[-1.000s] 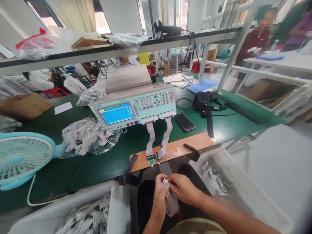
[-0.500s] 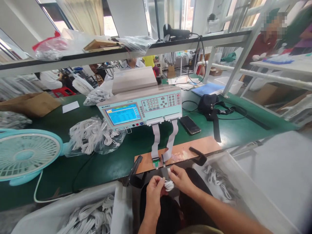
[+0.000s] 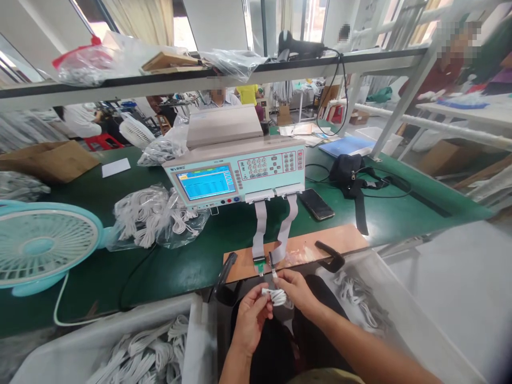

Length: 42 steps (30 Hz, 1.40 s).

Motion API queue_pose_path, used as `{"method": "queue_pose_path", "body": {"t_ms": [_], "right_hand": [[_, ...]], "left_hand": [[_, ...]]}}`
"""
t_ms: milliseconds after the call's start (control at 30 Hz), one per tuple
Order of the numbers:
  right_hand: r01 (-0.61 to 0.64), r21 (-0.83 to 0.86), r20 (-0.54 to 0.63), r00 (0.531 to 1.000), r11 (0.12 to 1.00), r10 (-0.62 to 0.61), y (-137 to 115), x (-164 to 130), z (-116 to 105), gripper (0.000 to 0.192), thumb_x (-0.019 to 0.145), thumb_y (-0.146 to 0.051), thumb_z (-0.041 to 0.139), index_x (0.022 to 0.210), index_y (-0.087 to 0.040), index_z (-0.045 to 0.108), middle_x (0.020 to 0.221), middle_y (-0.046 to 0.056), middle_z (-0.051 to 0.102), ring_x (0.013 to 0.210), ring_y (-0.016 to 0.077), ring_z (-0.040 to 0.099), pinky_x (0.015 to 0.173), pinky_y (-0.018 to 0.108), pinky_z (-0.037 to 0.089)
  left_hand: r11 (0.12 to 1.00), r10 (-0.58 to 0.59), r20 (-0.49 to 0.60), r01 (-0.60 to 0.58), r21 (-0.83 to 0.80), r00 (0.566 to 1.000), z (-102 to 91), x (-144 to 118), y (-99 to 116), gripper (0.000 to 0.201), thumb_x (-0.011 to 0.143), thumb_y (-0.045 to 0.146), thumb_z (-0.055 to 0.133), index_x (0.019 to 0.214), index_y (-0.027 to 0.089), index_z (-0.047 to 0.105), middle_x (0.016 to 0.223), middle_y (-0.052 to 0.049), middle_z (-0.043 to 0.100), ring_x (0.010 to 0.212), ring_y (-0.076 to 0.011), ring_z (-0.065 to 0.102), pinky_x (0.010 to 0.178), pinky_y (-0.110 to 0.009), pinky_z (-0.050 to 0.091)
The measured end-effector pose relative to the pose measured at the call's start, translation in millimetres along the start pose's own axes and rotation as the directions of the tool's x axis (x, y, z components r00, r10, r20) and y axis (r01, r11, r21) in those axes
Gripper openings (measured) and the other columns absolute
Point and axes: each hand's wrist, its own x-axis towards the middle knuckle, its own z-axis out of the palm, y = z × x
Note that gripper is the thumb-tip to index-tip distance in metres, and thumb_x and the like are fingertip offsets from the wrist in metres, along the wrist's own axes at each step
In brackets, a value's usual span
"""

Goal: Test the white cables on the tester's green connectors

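A coiled white cable (image 3: 278, 297) is held between my two hands just below the table edge. My left hand (image 3: 252, 312) pinches the coil and one end of the cable. With its fingers closed, my right hand (image 3: 298, 290) grips the other end, its plug up against the small connector (image 3: 273, 265) on the right ribbon cable (image 3: 287, 229). Whether the plug is seated I cannot tell. To the left, a green circuit board (image 3: 260, 266) hangs from the left ribbon cable (image 3: 260, 226). Both ribbons run from a tester (image 3: 262, 168) with a lit blue screen.
White bins of cables stand at left (image 3: 196, 320) and right (image 3: 394, 272). Black handles (image 3: 224, 282) flank an orange-brown board (image 3: 348, 240). A fan (image 3: 44, 248), bagged cables (image 3: 142, 216), phone (image 3: 317, 205) and black bag (image 3: 347, 169) are on the green table. Other people sit beyond.
My right hand has brought the plug up to the right ribbon's connector. My left hand has turned slightly, its cable end now pointing up toward the circuit board. The view has shifted a little.
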Motion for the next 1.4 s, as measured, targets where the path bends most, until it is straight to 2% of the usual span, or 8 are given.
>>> {"method": "queue_pose_path", "body": {"t_ms": [233, 433, 567, 700, 900, 1133, 1267, 1400], "right_hand": [[-0.185, 0.215, 0.024, 0.983, 0.959, 0.184, -7.8, 1.1, 8.0, 0.038, 0.063, -0.049, 0.069, 0.061, -0.013, 0.057, 0.050, 0.000, 0.055, 0.044, 0.0105, 0.045, 0.047, 0.023, 0.034], [-0.166, 0.252, 0.020, 0.986, 0.953, 0.167, -8.7, 2.4, 8.0, 0.036, 0.062, -0.046, 0.072, 0.062, -0.012, 0.061, 0.056, 0.002, 0.060, 0.048, 0.0105, 0.048, 0.049, 0.023, 0.035], [-0.168, 0.264, 0.045, 0.986, 0.950, 0.162, -9.6, 1.2, 7.1, 0.039, 0.060, -0.049, 0.072, 0.066, -0.011, 0.063, 0.059, 0.003, 0.061, 0.050, 0.0119, 0.050, 0.051, 0.024, 0.036], [-0.165, 0.254, 0.012, 0.986, 0.953, 0.167, -9.5, 0.9, 8.4, 0.040, 0.059, -0.051, 0.073, 0.063, -0.012, 0.064, 0.056, 0.001, 0.060, 0.049, 0.0105, 0.047, 0.052, 0.024, 0.036], [-0.152, 0.237, 0.017, 0.988, 0.960, 0.152, -4.1, 3.1, 7.0, 0.039, 0.061, -0.051, 0.073, 0.064, -0.012, 0.064, 0.055, 0.000, 0.058, 0.051, 0.0104, 0.045, 0.054, 0.024, 0.034], [-0.161, 0.245, 0.020, 0.987, 0.956, 0.162, -7.4, 3.1, 7.3, 0.036, 0.061, -0.048, 0.073, 0.062, -0.013, 0.063, 0.055, -0.001, 0.057, 0.052, 0.0103, 0.043, 0.053, 0.023, 0.032], [-0.161, 0.233, 0.017, 0.987, 0.959, 0.162, -3.5, 1.8, 6.3, 0.037, 0.059, -0.048, 0.074, 0.062, -0.014, 0.062, 0.054, -0.001, 0.056, 0.050, 0.0108, 0.043, 0.052, 0.024, 0.033], [-0.171, 0.206, 0.038, 0.985, 0.964, 0.166, 6.9, 4.2, 3.1, 0.035, 0.061, -0.047, 0.074, 0.068, -0.014, 0.064, 0.057, 0.000, 0.059, 0.052, 0.0133, 0.048, 0.053, 0.024, 0.035]], "left_hand": [[0.938, 0.198, 0.058, -0.207, 0.279, 0.978, 6.0, 8.1, 4.6, 0.031, 0.070, 0.043, 0.065, 0.076, 0.013, 0.063, 0.057, 0.002, 0.056, 0.046, -0.0100, 0.050, 0.037, -0.019, 0.040], [0.771, 0.240, 0.196, -0.309, 0.556, 0.951, 6.0, 9.9, 19.1, 0.032, 0.076, 0.046, 0.058, 0.071, 0.015, 0.061, 0.059, 0.002, 0.055, 0.039, -0.0072, 0.043, 0.038, -0.018, 0.034], [0.759, 0.296, 0.163, -0.335, 0.558, 0.941, 7.2, 12.0, 15.0, 0.036, 0.075, 0.048, 0.057, 0.062, 0.016, 0.059, 0.063, 0.001, 0.056, 0.046, -0.0096, 0.046, 0.045, -0.020, 0.037], [0.725, 0.437, 0.088, -0.409, 0.554, 0.895, 7.4, 18.3, 1.9, 0.036, 0.077, 0.046, 0.056, 0.057, 0.016, 0.058, 0.057, 0.001, 0.051, 0.058, -0.0126, 0.046, 0.056, -0.020, 0.037], [0.719, 0.521, -0.012, -0.431, 0.545, 0.853, 4.0, 25.6, -12.7, 0.030, 0.077, 0.039, 0.057, 0.058, 0.016, 0.058, 0.057, 0.002, 0.052, 0.058, -0.0131, 0.045, 0.056, -0.021, 0.037], [0.807, 0.496, -0.161, -0.385, 0.447, 0.853, 10.6, 30.4, -23.8, 0.033, 0.077, 0.044, 0.056, 0.081, 0.013, 0.069, 0.071, -0.004, 0.066, 0.068, -0.0178, 0.056, 0.064, -0.025, 0.043], [0.773, 0.496, -0.141, -0.362, 0.521, 0.857, 13.5, 27.8, -24.7, 0.040, 0.077, 0.048, 0.055, 0.070, 0.011, 0.068, 0.061, -0.002, 0.062, 0.060, -0.0150, 0.054, 0.057, -0.023, 0.040], [0.718, 0.529, -0.094, -0.385, 0.580, 0.844, 5.4, 5.8, -4.0, 0.041, 0.081, 0.047, 0.048, 0.061, 0.014, 0.063, 0.059, -0.002, 0.059, 0.059, -0.0142, 0.054, 0.051, -0.022, 0.040]]}}
